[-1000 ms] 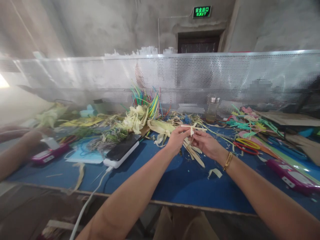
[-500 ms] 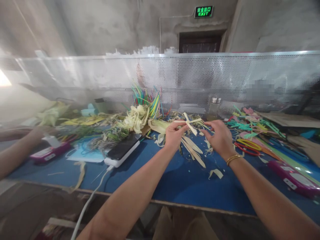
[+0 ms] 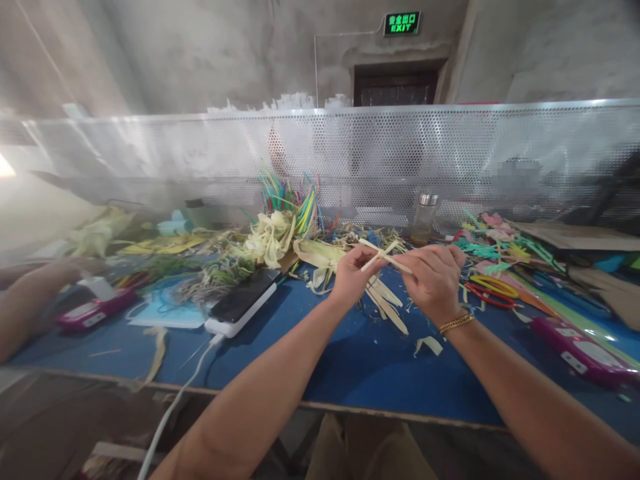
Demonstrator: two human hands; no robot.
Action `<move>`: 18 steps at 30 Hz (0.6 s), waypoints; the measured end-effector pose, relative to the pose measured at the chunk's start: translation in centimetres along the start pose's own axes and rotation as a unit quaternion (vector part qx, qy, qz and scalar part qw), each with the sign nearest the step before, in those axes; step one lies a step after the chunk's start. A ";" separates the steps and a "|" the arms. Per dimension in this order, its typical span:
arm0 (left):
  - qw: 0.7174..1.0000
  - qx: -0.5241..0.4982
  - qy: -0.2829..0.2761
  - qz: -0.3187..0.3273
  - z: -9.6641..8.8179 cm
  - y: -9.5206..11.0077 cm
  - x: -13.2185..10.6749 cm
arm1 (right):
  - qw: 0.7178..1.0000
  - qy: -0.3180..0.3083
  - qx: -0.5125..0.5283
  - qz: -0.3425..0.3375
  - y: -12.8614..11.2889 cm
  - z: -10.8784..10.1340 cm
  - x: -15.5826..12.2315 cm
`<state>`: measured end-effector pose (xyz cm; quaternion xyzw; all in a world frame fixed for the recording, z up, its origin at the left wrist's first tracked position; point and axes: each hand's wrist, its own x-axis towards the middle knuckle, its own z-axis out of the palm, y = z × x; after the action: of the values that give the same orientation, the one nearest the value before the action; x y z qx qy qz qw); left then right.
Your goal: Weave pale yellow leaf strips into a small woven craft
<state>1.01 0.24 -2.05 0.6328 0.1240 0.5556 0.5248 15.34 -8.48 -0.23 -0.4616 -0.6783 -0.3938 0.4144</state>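
Observation:
Two pale corn husk strips [image 3: 383, 254] cross each other, held up above the table. My left hand [image 3: 351, 275] is closed, pinching the strips near their crossing. My right hand [image 3: 434, 275] is closed on the strips from the other side, its thumb and fingers at their right ends; the exact grip is partly hidden. Beneath the hands lie several loose husk strips [image 3: 384, 307] on the blue tabletop [image 3: 375, 373]. A small curled husk scrap [image 3: 429, 345] is nearer the front edge.
To the left, a black phone [image 3: 243, 293] lies on a white power bank with a white cable [image 3: 185, 393]. Husks [image 3: 270, 239] and coloured stems [image 3: 300, 200] are heaped behind. Scissors [image 3: 493, 288] and a purple device [image 3: 580, 350] lie right. Another person's arm [image 3: 35, 293] reaches in far left.
My right hand has moved left and closed in on the strips. The crossed strips have turned, and my hands are nearer together. The view has shifted slightly.

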 end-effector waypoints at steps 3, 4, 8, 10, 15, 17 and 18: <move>0.998 -0.046 0.005 -0.030 0.2 -0.1 0.0 | 1.000 -0.019 -0.001 -0.014 0.0 -0.2 0.1; 0.998 -0.061 0.009 -0.035 0.2 -0.1 0.1 | 1.000 -0.024 0.000 -0.017 0.0 -0.3 0.1; 0.997 -0.073 0.030 -0.025 0.0 -0.1 0.2 | 1.000 -0.026 0.004 -0.016 -0.2 -0.1 0.1; 0.997 -0.069 0.031 -0.024 0.0 -0.1 0.2 | 1.000 -0.027 -0.001 -0.008 -0.2 -0.1 0.1; 0.994 -0.093 0.029 -0.042 0.2 -0.2 0.1 | 0.999 -0.036 -0.011 0.003 -0.4 -0.2 0.3; 0.993 -0.098 0.031 -0.051 0.2 -0.2 0.0 | 0.999 -0.038 -0.009 0.012 -0.5 -0.2 0.3; 0.993 -0.098 0.031 -0.057 0.2 -0.2 0.0 | 0.999 -0.039 -0.008 0.018 -0.5 -0.2 0.3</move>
<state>1.30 0.22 -2.18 0.5527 0.1208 0.5536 0.6111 14.79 -8.74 0.08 -0.4915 -0.6825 -0.3735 0.3912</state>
